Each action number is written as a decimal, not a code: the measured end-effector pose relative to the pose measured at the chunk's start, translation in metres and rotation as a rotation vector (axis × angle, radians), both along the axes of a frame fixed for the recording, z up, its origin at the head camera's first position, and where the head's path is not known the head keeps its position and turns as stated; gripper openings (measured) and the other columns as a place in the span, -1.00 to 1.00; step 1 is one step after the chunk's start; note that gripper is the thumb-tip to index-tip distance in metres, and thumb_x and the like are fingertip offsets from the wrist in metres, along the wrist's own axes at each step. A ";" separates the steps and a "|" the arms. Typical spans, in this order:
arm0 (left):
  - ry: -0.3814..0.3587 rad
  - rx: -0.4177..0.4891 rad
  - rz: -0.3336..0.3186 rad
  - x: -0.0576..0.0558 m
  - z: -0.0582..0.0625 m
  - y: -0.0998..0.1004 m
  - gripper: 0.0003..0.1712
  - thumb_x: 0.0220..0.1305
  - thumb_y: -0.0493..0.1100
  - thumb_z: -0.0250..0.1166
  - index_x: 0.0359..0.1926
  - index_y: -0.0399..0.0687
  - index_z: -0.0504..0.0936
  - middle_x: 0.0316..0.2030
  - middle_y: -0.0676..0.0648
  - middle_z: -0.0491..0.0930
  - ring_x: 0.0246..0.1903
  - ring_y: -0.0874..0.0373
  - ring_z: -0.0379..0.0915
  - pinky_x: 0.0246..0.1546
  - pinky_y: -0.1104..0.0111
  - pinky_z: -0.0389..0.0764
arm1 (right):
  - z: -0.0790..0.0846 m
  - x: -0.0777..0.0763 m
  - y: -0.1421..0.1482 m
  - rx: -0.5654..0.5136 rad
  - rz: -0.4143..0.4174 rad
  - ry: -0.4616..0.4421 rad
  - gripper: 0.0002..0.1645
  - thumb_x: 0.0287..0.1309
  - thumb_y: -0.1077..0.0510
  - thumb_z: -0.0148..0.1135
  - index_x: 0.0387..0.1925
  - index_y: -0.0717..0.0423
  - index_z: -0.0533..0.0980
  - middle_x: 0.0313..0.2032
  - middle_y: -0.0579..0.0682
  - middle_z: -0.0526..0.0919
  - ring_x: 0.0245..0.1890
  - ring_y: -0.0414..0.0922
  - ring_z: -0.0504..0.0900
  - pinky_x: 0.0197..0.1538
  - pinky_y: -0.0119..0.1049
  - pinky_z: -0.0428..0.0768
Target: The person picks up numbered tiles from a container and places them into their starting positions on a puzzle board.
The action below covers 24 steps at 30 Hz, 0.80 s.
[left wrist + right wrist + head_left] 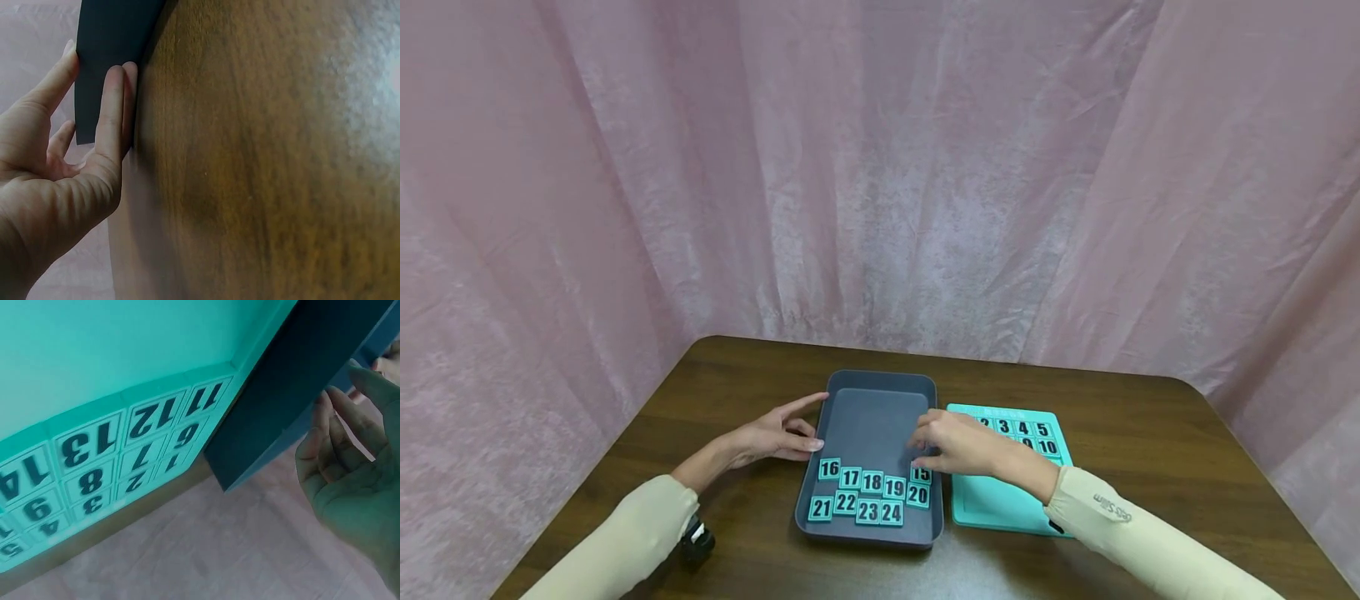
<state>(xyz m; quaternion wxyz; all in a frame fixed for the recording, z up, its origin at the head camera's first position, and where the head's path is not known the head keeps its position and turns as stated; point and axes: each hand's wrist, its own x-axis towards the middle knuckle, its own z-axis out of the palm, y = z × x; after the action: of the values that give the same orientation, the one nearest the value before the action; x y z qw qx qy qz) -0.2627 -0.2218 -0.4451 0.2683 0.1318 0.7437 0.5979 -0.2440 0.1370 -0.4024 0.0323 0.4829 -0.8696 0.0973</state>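
- Sleeves (625, 533) are showing nearest us.
- Our left hand (767, 435) is touching the tray (876, 421), fingers straight.
- Our right hand (958, 443) is bending by tiles (872, 482) in the tray; we cannot tell whether it's gripping.

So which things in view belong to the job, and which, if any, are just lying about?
In the job:
number tiles
gray tray
turquoise board, partly filled
left hand, touching the tray
right hand

Surroundings only:
table
pink curtain

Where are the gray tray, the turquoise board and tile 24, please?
Gray tray (874, 425): head view, on bare floor.
Turquoise board (992, 504): head view, on bare lower part.
Tile 24 (891, 512): head view, on numbered face.
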 end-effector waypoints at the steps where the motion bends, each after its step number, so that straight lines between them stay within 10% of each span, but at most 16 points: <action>1: 0.000 0.000 -0.001 0.000 0.000 0.000 0.11 0.28 -0.21 0.46 0.65 0.19 -0.03 -0.04 -0.21 0.51 -0.02 0.08 0.60 0.14 0.07 0.69 | -0.001 0.000 -0.002 0.021 0.002 0.011 -0.75 0.25 0.01 0.44 -0.14 0.06 0.76 -0.26 -0.09 0.71 -0.25 -0.21 0.62 -0.30 -0.50 0.59; 11: -0.019 -0.001 0.001 -0.001 -0.001 0.000 0.12 0.26 -0.20 0.48 0.64 0.21 -0.02 -0.03 -0.20 0.51 -0.02 0.07 0.59 0.14 0.09 0.69 | -0.003 0.004 -0.015 0.255 -0.096 0.062 -0.71 0.11 -0.10 0.54 -0.22 -0.02 0.79 -0.26 -0.15 0.78 -0.22 -0.18 0.54 -0.17 -0.26 0.55; 24: -0.004 -0.006 0.008 -0.002 -0.005 -0.001 0.12 0.25 -0.18 0.49 0.64 0.20 -0.01 -0.04 -0.19 0.51 -0.04 0.07 0.61 0.14 0.07 0.69 | -0.012 -0.002 -0.019 0.285 -0.142 0.111 -0.51 0.16 -0.18 0.48 0.01 0.02 0.73 -0.11 -0.06 0.76 -0.15 -0.12 0.55 -0.18 -0.26 0.58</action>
<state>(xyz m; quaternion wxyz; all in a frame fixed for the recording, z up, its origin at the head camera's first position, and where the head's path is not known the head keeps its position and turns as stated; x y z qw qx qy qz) -0.2643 -0.2226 -0.4503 0.2680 0.1268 0.7455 0.5969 -0.2458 0.1181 -0.4142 0.0181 0.4244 -0.9035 -0.0563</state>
